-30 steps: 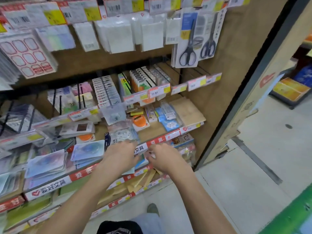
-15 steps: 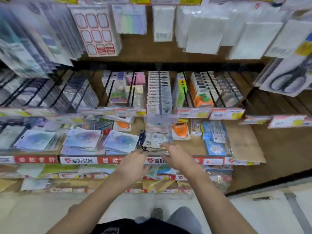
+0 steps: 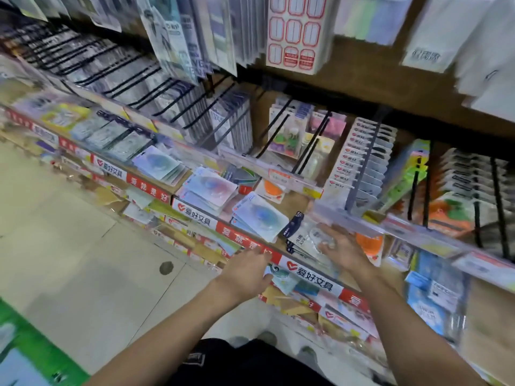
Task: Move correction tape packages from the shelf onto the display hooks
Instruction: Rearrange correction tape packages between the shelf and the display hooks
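Note:
A stack of clear correction tape packages (image 3: 308,242) lies on the wooden shelf (image 3: 299,203), just behind its red and white edge strip. My right hand (image 3: 341,247) lies flat on top of this stack with fingers spread. My left hand (image 3: 246,267) is at the shelf's front edge to the left, fingers loosely extended near the strip, holding nothing I can see. Black display hooks (image 3: 309,146) stick out above the shelf, some carrying hanging packages, with price tags at their tips.
Stacks of blue-tinted blister cards (image 3: 260,217) lie left of the tape packages. An orange item (image 3: 369,245) lies right of my right hand. Label sheets (image 3: 296,32) hang above. Lower shelves hold more stationery. Tiled floor (image 3: 83,246) is at the left.
The camera swung left across the shelf. My right hand moved forward from the shelf edge onto the clear package stack. My left hand stayed near the front strip.

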